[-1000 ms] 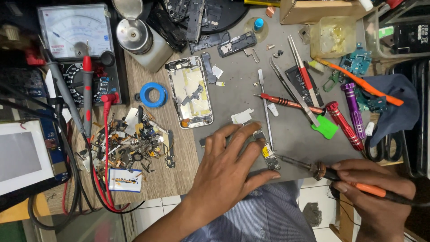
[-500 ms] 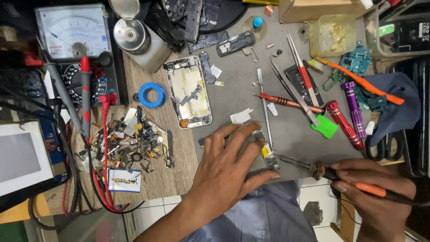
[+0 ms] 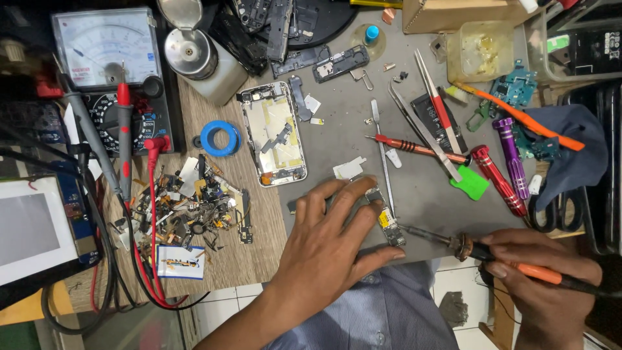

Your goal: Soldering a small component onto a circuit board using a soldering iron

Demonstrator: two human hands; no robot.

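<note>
Nothing much has moved since the earlier frames: our hands sit where they were, and only the view has drifted a little. Our left hand (image 3: pixel 324 249) lies spread, fingers open, pressing down on a small circuit board (image 3: pixel 387 223) at the near edge of the grey mat (image 3: pixel 363 136) on the table (image 3: pixel 249 249). The board shows between our fingertips, just right of them. Our right hand (image 3: pixel 541 282) is closed around the orange grip of a soldering iron (image 3: pixel 512 259), whose dark tip reaches left and touches the board's near end. Beyond our left hand lies an opened phone frame (image 3: pixel 272 133), beside a blue tape roll (image 3: pixel 220 138). Left of it we see a heap of small parts (image 3: pixel 188 207) and a multimeter (image 3: pixel 107 68) with red leads. Tweezers (image 3: pixel 424 129) and red screwdrivers (image 3: pixel 495 178) lie on the mat, right of the board.
</note>
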